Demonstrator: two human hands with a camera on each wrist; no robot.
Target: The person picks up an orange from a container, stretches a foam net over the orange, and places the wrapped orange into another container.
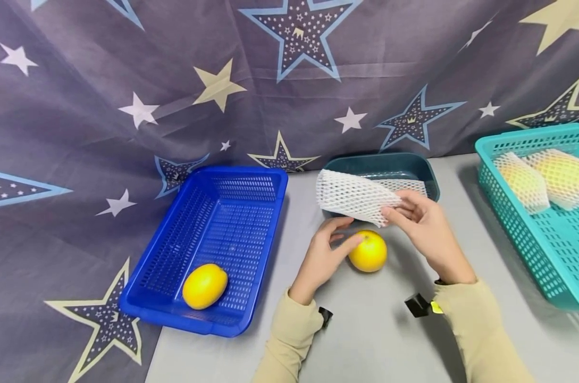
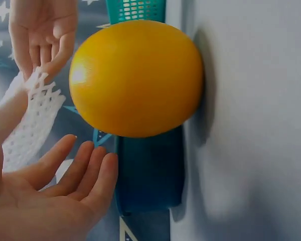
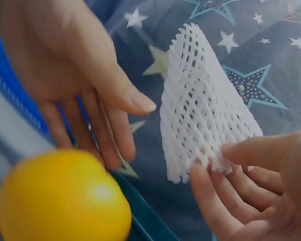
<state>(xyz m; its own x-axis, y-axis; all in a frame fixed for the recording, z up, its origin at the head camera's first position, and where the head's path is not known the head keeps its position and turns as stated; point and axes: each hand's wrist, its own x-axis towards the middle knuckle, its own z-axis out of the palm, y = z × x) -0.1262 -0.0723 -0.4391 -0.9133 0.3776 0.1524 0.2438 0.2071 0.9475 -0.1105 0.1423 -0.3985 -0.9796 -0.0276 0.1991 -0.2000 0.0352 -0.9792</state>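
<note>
A white foam fruit net [image 1: 353,196] is pinched at one end by my right hand [image 1: 425,231]; its far end sticks out leftward over the dark green tray [image 1: 433,178]. In the right wrist view the foam net [image 3: 205,110] hangs between thumb and fingers. My left hand [image 1: 324,255] is held beside it with fingers loosely bent and apart, holding nothing, as the left wrist view also shows of the left hand [image 2: 65,196]. Just below the hands a yellow-orange fruit [image 1: 369,252] rests on the table, near the left thumb.
On the left a blue basket [image 1: 270,250] contains another yellow fruit [image 1: 205,286]. A second foam net [image 1: 406,185] lies in the green tray. The teal basket [image 1: 514,239] at right bears two net-wrapped fruits [image 1: 521,183]. A star-patterned cloth [image 1: 174,80] hangs behind the grey table [image 1: 366,330].
</note>
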